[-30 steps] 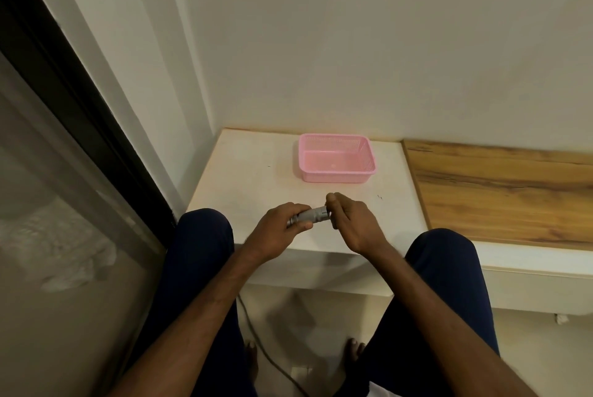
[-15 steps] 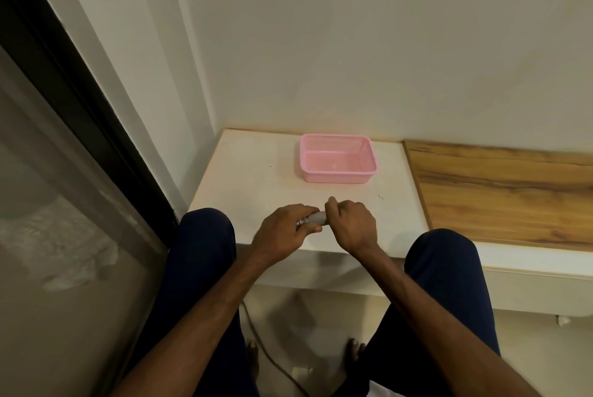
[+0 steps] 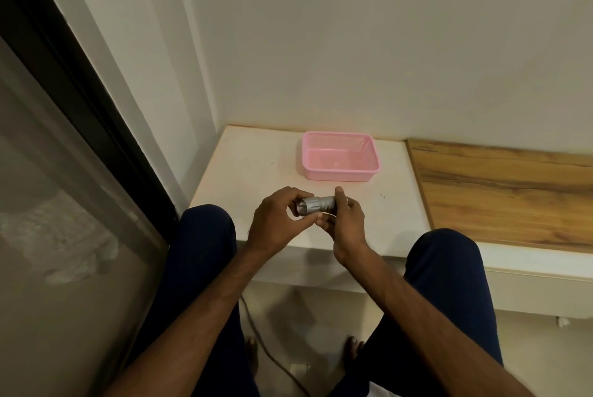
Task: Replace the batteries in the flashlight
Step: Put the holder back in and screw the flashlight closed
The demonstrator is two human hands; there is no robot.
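Note:
A small silver flashlight (image 3: 316, 205) lies sideways between my two hands, just above the front edge of the white table (image 3: 250, 168). My left hand (image 3: 276, 223) grips its left end, fingers curled over the head. My right hand (image 3: 345, 223) holds the right end, with the thumb up over the barrel. The right end of the flashlight is hidden inside my right hand. No loose batteries show.
A pink plastic basket (image 3: 340, 160) stands on the table behind my hands and looks empty. A wooden panel (image 3: 500, 191) adjoins the table on the right. A dark-framed glass door (image 3: 64, 172) runs along the left. A cable (image 3: 266, 348) lies on the floor between my knees.
More of the flashlight's barrel shows now than half a second ago, when my hands almost met over it. Both hands kept their hold and shifted slightly nearer to me.

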